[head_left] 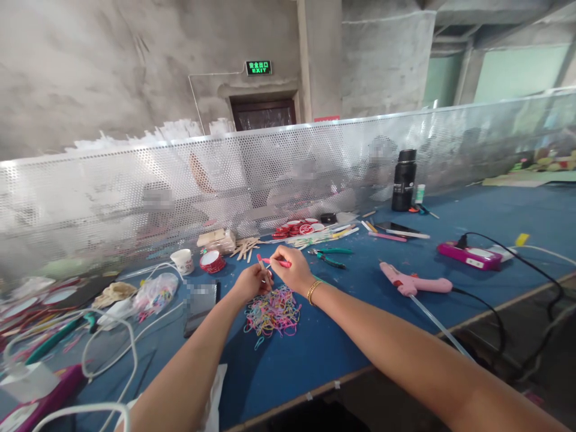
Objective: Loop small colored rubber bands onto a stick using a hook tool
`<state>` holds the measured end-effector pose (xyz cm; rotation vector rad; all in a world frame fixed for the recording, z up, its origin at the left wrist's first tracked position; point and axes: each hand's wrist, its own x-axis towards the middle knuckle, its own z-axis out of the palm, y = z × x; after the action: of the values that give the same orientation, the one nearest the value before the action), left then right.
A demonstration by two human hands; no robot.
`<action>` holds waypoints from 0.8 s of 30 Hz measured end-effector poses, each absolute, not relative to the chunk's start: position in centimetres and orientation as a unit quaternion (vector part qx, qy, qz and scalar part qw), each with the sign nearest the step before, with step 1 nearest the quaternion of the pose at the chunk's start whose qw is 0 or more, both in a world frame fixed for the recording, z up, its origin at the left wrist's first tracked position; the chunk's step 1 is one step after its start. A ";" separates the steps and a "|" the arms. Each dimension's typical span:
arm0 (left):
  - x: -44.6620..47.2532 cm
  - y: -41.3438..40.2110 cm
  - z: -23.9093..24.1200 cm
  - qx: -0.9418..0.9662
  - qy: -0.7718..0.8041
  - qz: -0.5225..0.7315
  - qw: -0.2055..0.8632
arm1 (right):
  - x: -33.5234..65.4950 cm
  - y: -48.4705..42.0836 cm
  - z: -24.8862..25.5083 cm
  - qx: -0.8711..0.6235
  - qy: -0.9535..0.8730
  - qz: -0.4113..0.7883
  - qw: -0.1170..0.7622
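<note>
My right hand is closed around a slim pink-red pen-like stick. Its tip points left toward my other hand. The fingers of my left hand are pinched on a small, pale, thin piece with a reddish end, too small to name. Both hands nearly meet above a heap of small multicoloured wire-like loops on the blue table. One loop lies apart at the heap's near edge.
A phone, paper cup and red tape roll lie left. Green-handled pliers sit beyond the hands. Right are a pink glue gun, power strip and black bottle. A perforated metal screen runs behind.
</note>
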<state>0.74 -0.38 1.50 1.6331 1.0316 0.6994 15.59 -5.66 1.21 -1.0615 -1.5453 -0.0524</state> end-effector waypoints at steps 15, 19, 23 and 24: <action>0.8 -1.1 2.1 0.689 0.432 0.285 0.508 | 15.6 -5.6 1.3 -0.448 -0.661 -0.026 0.602; 0.9 -0.9 2.0 0.686 0.436 0.283 0.508 | 15.7 -5.6 1.4 -0.448 -0.661 -0.024 0.601; 0.9 -0.6 1.8 0.687 0.427 0.287 0.513 | 15.7 -5.6 1.5 -0.449 -0.658 -0.026 0.605; 0.9 -0.5 1.8 0.686 0.426 0.286 0.516 | 15.7 -5.6 1.5 -0.449 -0.657 -0.026 0.605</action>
<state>0.88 -0.54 1.80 1.6467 1.0240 0.6860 15.67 -5.61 1.54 -1.0385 -1.5201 -0.0605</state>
